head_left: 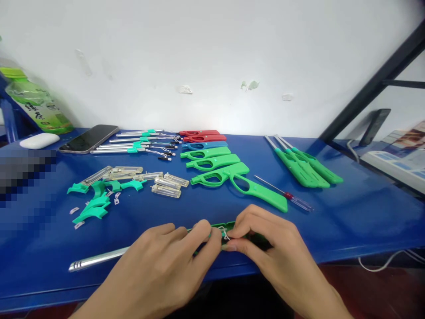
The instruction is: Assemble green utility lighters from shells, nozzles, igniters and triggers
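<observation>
Near the front edge of the table, my left hand [169, 261] is closed around a green gas lighter shell [229, 224], which it mostly covers. A silver metal tube [99, 259] sticks out to the left from under that hand. My right hand [275, 243] is closed at the shell's right part, thumb and forefinger pinching a thin white wire [226, 235]. The wire loops between the fingertips of both hands. Most of the shell's inside is hidden by my fingers. Beyond my hands lies a loose green lighter shell half [265, 196].
Several green, blue and red shells [212, 164] lie mid-table. Metal tubes with wires [116, 149], clear fuel tanks [166, 190] and teal triggers [91, 212] are at left. A screwdriver [299, 202] and three lighters [302, 168] lie right. A phone [89, 138] and bottle [40, 104] stand back left.
</observation>
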{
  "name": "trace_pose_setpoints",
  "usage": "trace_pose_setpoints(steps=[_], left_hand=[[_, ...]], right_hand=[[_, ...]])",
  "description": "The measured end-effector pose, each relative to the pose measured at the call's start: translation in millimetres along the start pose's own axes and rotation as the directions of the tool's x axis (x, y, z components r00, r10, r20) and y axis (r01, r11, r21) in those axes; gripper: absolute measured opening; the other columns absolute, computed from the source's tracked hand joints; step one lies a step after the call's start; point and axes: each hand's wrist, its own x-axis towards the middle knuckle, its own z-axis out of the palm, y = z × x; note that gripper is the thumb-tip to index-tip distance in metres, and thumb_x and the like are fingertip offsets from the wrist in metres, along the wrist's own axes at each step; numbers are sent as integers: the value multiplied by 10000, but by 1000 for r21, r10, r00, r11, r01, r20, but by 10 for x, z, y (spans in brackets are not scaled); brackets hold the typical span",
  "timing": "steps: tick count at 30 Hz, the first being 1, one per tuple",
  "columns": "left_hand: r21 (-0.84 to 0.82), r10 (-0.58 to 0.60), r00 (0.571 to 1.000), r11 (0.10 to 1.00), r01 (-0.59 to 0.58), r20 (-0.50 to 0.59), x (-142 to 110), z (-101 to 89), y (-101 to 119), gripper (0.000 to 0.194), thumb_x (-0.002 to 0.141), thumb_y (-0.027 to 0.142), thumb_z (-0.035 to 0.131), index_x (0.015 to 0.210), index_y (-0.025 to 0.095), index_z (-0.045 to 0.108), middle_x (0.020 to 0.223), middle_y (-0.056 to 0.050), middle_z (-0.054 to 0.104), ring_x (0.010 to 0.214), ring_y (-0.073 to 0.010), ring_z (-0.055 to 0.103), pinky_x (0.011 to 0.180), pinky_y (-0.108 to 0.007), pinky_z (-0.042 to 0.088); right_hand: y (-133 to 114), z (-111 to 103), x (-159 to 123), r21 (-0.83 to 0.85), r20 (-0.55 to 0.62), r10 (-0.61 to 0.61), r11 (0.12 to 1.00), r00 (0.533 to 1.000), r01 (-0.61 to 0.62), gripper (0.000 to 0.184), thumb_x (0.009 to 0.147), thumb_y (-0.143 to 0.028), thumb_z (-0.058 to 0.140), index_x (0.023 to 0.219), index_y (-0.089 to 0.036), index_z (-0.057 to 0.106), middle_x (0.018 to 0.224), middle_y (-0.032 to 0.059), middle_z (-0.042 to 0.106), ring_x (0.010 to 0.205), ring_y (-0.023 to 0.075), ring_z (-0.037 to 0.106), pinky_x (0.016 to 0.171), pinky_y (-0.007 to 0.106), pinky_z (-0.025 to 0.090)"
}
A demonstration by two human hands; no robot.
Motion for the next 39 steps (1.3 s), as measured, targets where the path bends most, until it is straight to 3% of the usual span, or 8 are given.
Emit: trace_pose_setpoints(steps=[6,11,15,23,28,32,35,39], left_hand=[[21,10,1000,1000,-11,18,-32,19,10,369,1091,93,267,1177,174,617,886,10,739,555,-120,671,555,-295,500],[31,-5,1000,1000,6,-20,-29,12,15,385,1092,83,255,1148,155,628,957,-11,769,591,-147,713,600,-332,544],[6,17,1000,1000,-17,9,-24,-10,-1,390,1093,80,264,1146,132,647,924,-6,766,599,-139,715,584,-318,535],[-21,-119,988,993,118,-95,-158,55,39,378,1087,95,289,1130,174,656,924,-1,726,650,-137,628,646,-328,493],[-23,-163,984,987,162,-74,-117,53,11,373,1088,94,332,1010,185,686,879,-20,685,752,-159,587,555,-294,422],[-59,-142,988,989,139,-60,-81,50,1,413,1105,95,306,979,174,692,872,-36,671,795,-177,557,559,-292,404],[-104,-150,987,984,143,-56,-39,39,-11,479,1123,109,265,920,173,694,861,-38,663,784,-173,538,553,-290,389],[-140,-91,995,986,95,33,26,26,-24,484,1100,71,285,899,157,717,811,-44,643,744,-184,519,530,-303,382]], right_hand=[[21,3,-19,3,-11,-60,998,998,60,115,940,-186,785,850,-228,727,873,-22,684,741,100,682,704,175,533],[66,22,-79,-162,-36,-234,961,972,225,10,976,-216,753,980,-214,763,944,15,713,795,115,704,753,204,558],[83,17,-141,-292,0,-319,906,948,305,67,1008,-240,714,1019,-186,754,979,43,729,840,142,707,794,264,579],[74,-30,-163,-298,10,-279,916,960,269,165,1003,-187,698,1150,-217,765,999,35,733,885,151,719,786,248,609],[119,-9,-161,-444,-74,-276,870,958,216,244,986,-304,741,1230,-299,735,1277,56,707,1169,237,673,987,368,575],[134,-13,-155,-416,-1,-241,883,970,219,370,999,-321,733,1362,-298,663,1107,15,759,1003,204,699,942,367,559],[114,-23,-132,-360,-5,-212,912,977,196,334,979,-299,758,1309,-301,707,1055,4,760,957,192,696,879,333,570],[60,-26,-86,-258,-12,-108,961,994,102,262,917,-255,823,1170,-312,786,1028,-3,769,944,188,709,826,289,597]])
